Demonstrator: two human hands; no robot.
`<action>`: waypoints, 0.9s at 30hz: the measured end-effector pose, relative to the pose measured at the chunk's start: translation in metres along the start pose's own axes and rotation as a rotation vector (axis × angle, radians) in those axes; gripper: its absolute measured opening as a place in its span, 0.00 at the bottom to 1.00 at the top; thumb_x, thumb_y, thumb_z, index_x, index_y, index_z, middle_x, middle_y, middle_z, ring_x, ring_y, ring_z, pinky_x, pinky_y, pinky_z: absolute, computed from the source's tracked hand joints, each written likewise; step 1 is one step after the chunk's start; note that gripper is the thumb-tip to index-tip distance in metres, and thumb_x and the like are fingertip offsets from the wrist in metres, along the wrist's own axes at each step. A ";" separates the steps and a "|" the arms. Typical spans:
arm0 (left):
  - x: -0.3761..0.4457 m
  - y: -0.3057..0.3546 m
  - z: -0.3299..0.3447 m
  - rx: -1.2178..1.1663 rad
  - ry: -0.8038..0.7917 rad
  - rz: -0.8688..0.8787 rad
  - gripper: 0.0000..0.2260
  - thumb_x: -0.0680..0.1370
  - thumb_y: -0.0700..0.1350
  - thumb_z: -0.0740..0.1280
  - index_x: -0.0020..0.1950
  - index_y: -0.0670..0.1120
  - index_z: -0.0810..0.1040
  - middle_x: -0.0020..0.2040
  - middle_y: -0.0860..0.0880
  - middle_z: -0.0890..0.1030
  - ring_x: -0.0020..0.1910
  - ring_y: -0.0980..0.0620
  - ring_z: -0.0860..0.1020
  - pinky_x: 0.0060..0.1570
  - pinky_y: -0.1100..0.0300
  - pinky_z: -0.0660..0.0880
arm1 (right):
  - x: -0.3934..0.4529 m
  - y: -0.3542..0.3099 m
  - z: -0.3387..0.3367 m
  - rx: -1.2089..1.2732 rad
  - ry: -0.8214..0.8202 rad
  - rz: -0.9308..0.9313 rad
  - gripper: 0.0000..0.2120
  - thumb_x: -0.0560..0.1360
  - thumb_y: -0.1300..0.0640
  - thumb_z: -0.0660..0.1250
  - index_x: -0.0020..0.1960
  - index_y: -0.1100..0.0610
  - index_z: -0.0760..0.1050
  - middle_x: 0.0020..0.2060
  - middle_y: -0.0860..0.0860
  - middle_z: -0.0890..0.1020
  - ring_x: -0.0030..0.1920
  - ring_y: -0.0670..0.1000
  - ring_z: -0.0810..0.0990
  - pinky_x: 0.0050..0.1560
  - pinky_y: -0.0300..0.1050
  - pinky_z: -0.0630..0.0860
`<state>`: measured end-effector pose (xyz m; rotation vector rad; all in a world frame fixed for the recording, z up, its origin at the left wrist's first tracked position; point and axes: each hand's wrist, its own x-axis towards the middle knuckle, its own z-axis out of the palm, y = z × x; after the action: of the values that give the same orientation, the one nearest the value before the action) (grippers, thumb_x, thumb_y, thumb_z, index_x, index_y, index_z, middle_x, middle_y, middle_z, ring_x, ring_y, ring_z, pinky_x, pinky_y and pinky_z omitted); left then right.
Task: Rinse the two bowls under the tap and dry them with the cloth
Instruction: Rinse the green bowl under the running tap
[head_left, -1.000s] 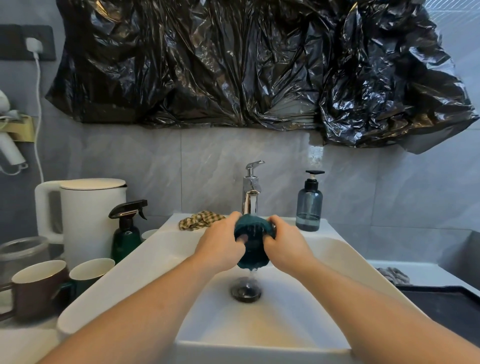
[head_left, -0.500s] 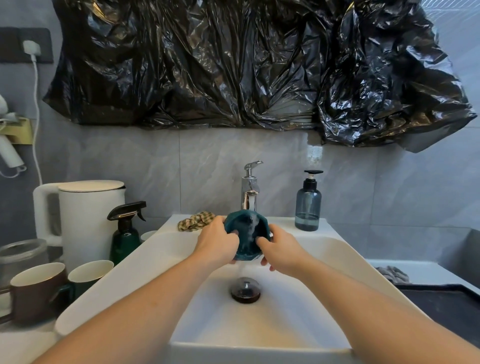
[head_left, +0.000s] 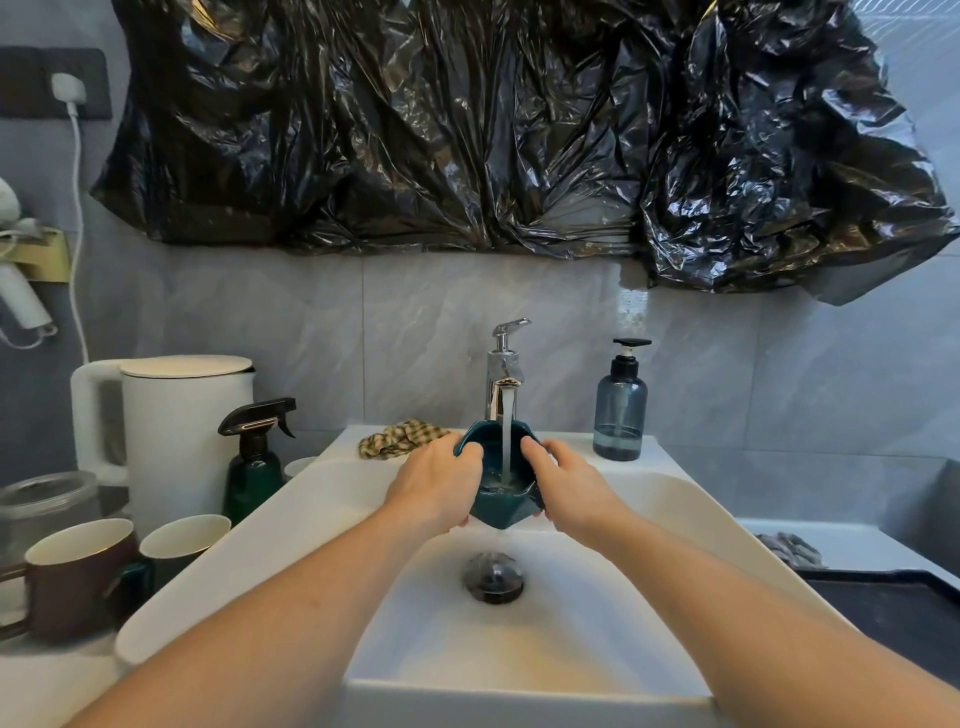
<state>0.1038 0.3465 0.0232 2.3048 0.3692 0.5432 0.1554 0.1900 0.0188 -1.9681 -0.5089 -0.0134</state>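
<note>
- Fingers: left hand and right hand each curl round opposite sides of the dark teal bowl, thumbs over its rim.
- Bowl: held between both hands, mouth up, tipped slightly toward the person; above the sink drain, near its back edge.
- Tap: directly above; stream falls into the bowl's middle.
- Checked cloth: back ledge, nearer the left hand.
- Second bowl: not identifiable.

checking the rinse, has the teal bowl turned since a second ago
Yes. The teal bowl has turned from mouth-down to mouth-up under the tap, now catching the stream.
</note>
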 end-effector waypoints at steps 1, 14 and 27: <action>0.000 0.000 0.000 0.006 0.001 -0.004 0.14 0.83 0.53 0.54 0.54 0.52 0.78 0.46 0.46 0.83 0.37 0.45 0.85 0.42 0.47 0.85 | 0.000 0.000 0.000 0.009 0.004 0.006 0.21 0.85 0.39 0.53 0.63 0.52 0.74 0.46 0.51 0.82 0.38 0.47 0.78 0.25 0.31 0.69; 0.001 -0.005 0.005 0.032 -0.028 -0.042 0.21 0.81 0.56 0.50 0.48 0.46 0.78 0.38 0.43 0.85 0.35 0.45 0.85 0.52 0.42 0.84 | 0.008 0.004 0.000 0.044 0.056 0.009 0.20 0.84 0.42 0.54 0.62 0.52 0.77 0.54 0.51 0.83 0.51 0.49 0.80 0.52 0.48 0.80; 0.006 -0.008 0.010 0.065 -0.079 -0.004 0.21 0.84 0.51 0.49 0.50 0.45 0.79 0.36 0.45 0.85 0.33 0.46 0.83 0.46 0.48 0.80 | 0.008 0.007 -0.003 -0.026 0.097 -0.014 0.21 0.84 0.46 0.52 0.50 0.55 0.80 0.45 0.54 0.83 0.45 0.50 0.77 0.41 0.42 0.73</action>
<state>0.1129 0.3487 0.0121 2.3795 0.3575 0.4422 0.1658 0.1882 0.0162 -1.9785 -0.4613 -0.1248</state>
